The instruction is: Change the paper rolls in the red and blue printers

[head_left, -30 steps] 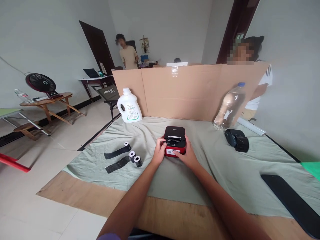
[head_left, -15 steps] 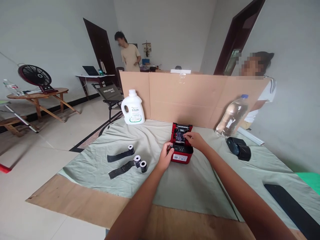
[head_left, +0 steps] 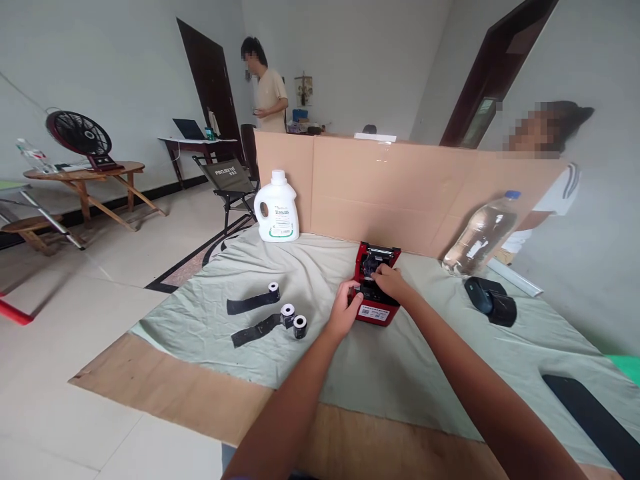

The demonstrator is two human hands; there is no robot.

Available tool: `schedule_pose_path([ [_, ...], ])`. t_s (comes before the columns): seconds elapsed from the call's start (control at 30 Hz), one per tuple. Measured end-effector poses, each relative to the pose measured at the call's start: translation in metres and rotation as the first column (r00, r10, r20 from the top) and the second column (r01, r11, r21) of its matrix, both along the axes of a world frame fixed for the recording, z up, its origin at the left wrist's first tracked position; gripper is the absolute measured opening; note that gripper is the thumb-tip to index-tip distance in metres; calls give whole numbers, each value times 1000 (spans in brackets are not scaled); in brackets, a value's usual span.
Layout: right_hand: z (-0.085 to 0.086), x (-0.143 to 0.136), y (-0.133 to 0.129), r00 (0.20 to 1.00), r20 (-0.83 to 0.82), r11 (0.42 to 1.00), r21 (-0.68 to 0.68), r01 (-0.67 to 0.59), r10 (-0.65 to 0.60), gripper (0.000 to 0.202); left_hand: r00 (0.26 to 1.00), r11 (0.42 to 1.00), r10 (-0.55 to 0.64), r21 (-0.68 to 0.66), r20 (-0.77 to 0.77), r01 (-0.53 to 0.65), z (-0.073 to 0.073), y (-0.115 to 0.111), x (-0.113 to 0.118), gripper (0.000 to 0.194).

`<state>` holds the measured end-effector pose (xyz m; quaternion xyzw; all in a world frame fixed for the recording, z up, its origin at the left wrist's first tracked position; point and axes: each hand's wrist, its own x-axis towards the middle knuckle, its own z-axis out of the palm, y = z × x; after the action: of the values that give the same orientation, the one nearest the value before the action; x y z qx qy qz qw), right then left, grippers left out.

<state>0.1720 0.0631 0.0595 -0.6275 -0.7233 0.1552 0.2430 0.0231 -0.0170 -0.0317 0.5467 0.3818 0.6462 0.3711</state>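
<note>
At the open red printer (head_left: 376, 315), the right hand (head_left: 391, 283) has thumb and fingertips bunched close together over the dark contents (head_left: 369, 267); whether they grip anything cannot be told. The left hand (head_left: 346, 307), partly curled, holds the printer's near left corner. A firm brace there and a light pinch would likely work best. The printer sits on pale green cloth (head_left: 325, 257); beyond its left stands an opaque white jug (head_left: 279, 211), beyond its right a clear bottle (head_left: 481, 237), fill unclear.

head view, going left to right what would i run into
Fan, laptop, three small rolls, red-and-black machine, clear bottle with a blue cap, long black slab
</note>
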Motion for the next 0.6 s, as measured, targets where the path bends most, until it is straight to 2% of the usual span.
schedule_pose_path([
  [0.13, 5, 6, -6, 984, -175, 1000, -3, -29, 28, 15, 1000, 1000, 2, 5, 0, -2, 0, 1, 1, 25],
  [0.27, 14, 18, -6, 911, -409, 990, -97, -104, 55, 16, 1000, 1000, 14, 24, 1, -14, 0, 1, 2, 22],
  [0.3, 16, 21, -4, 919, -391, 988, -122, -96, 41, 19, 1000, 1000, 15, 27, -1, -15, 1, 1, 2, 22],
  [0.37, 21, 24, 4, 970, -235, 982, -161, -95, 56, 28, 1000, 999, 11, 32, -10, -11, 2, 0, 2, 23],
  [0.43, 25, 23, 12, 986, -53, 971, -174, -165, 158, 33, 1000, 999, 10, 37, -17, -9, 4, -1, 2, 23],
  [0.53, 27, 14, 23, 927, 165, 930, -213, -301, 338, 30, 1000, 999, 9, 31, -18, -9, 5, -2, 1, 23],
  [0.6, 26, 3, 29, 884, 262, 910, -267, -318, 386, 25, 1000, 1000, 10, 26, -23, -9, 5, -3, 1, 23],
])
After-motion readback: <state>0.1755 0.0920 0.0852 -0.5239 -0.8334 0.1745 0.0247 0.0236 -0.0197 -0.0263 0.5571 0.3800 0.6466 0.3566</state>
